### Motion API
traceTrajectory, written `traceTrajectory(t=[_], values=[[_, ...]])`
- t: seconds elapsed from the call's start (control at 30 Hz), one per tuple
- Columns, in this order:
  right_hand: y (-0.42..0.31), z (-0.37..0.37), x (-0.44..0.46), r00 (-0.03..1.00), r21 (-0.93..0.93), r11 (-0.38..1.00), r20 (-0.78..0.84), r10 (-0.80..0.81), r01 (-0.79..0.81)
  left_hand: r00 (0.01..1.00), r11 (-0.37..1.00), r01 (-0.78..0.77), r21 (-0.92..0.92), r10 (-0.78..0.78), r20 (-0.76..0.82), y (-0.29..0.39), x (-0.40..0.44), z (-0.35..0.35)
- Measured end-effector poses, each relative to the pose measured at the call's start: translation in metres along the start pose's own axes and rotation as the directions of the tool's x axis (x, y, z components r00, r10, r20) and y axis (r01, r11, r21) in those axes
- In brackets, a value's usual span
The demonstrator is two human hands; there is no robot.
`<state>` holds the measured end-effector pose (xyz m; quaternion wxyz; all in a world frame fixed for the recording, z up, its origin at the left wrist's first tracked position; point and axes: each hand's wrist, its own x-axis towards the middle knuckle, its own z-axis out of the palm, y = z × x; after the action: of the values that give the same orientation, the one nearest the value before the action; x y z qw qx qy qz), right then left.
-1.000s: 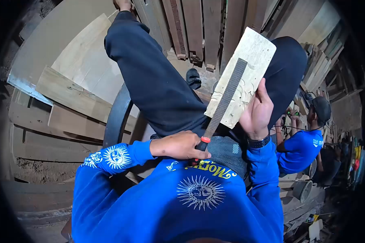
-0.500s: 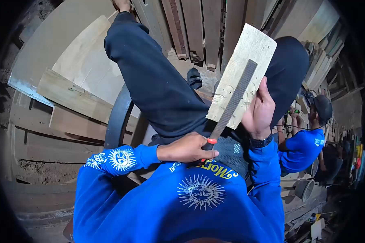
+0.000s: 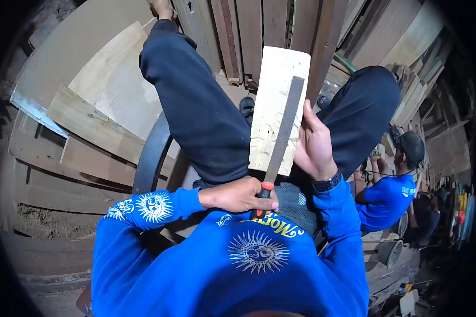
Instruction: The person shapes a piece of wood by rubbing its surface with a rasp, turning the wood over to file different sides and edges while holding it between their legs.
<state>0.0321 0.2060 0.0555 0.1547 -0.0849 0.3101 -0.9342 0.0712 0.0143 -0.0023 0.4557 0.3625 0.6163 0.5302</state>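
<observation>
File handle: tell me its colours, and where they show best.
The file handle is red at its collar and black below; best in the head view.

The pale board (image 3: 272,100) hides most fingertips of the right grip (image 3: 315,149); far-right clutter (image 3: 463,212) blurs.

One camera, worn on the head, looks down and forward. The blue shirt (image 3: 190,259) is closest, at the bottom. The left hand (image 3: 239,195) and right hand (image 3: 317,147) are near, in the middle. Past them come the legs (image 3: 195,105), then planks (image 3: 251,31) farther off, up top.
</observation>
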Motion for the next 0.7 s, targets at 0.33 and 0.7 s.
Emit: traceTrajectory(t=[0.33, 0.7], values=[[0.024, -0.029, -0.003, 0.990, 0.194, 0.973, 0.088, 0.113, -0.128, 0.992, 0.985, 0.090, -0.146, -0.076, 0.099, -0.001, 0.001, -0.002], [-0.002, -0.023, 0.010, 0.997, 0.112, 0.994, 0.074, -0.018, 0.009, 0.993, 0.994, 0.097, 0.043, -0.099, 0.061, 0.006, -0.001, -0.002]])
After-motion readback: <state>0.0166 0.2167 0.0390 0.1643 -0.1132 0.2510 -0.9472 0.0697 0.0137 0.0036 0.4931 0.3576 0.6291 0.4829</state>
